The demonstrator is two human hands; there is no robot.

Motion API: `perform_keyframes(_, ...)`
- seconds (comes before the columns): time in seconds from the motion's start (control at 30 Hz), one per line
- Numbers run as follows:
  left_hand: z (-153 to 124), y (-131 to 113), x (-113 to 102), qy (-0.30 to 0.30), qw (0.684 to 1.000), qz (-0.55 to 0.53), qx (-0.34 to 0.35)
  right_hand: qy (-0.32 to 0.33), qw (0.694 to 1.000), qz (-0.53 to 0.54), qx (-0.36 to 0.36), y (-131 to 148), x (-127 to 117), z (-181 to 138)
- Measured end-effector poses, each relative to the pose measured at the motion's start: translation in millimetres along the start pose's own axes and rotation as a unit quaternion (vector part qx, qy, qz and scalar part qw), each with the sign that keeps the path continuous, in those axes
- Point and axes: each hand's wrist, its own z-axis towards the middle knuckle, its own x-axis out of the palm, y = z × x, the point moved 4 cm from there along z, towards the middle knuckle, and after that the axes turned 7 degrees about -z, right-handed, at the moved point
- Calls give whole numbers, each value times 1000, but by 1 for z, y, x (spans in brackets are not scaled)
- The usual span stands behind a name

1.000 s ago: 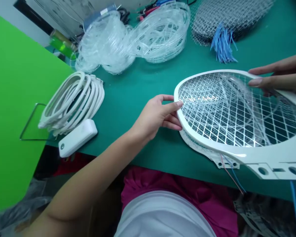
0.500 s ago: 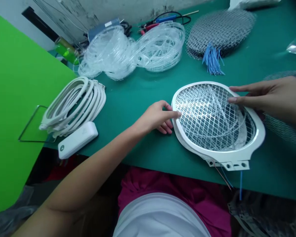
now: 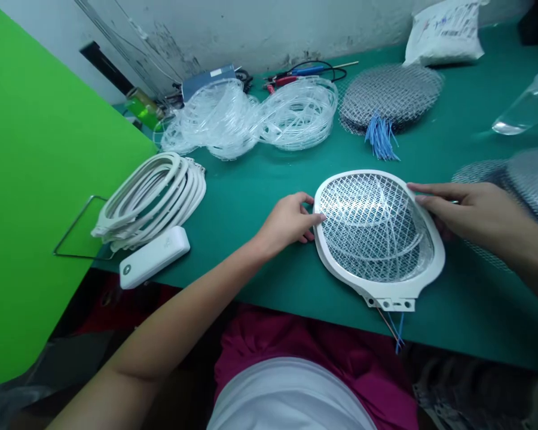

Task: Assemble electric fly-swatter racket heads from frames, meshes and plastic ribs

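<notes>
A white mosquito swatter head (image 3: 372, 230) with metal mesh lies on the green table, its notched neck toward me. Clear plastic strips show through the mesh. Thin blue and reddish wires (image 3: 400, 334) hang from the neck past the table edge. My left hand (image 3: 287, 222) pinches the left rim, thumb on top and fingers at the side and below. At the upper right rim, my right hand (image 3: 468, 209) is closed on the frame with thumb and forefinger; its other fingers are partly hidden. A small shiny bit shows at that hand.
Stacked white frames (image 3: 161, 197) and a white power bank (image 3: 155, 257) lie to the left. Further back are coiled clear strips (image 3: 296, 116), round mesh sheets (image 3: 390, 92) with blue wires (image 3: 380, 137), and a white package (image 3: 446, 33). More mesh (image 3: 531, 179) lies right.
The swatter head's upper frame has settled down and left, its right side now lined up over the part below. Both hands keep hold of the rim. The camera view has tilted up.
</notes>
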Motion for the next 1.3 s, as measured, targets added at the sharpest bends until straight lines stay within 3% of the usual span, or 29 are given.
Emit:
perform_keyframes(0.2,1,0,0,-10,1000,19,14,34,997,64,-26,-13,4,-4)
perform_keyframes(0.4,1,1,0,-7,1000,12,20,-15,996,84,3,-20,9,-28)
perform_keyframes(0.5,-1,4,-2,-1,999,18,31,-6,997,77,14,-20,12,-40)
perform_keyframes(0.83,-5,3,-6,-50,982,144,111,-12,996,81,22,-20,16,-40)
perform_keyframes(1.3,-4,4,-7,-47,977,175,112,-59,996,-47,-43,-25,30,-42)
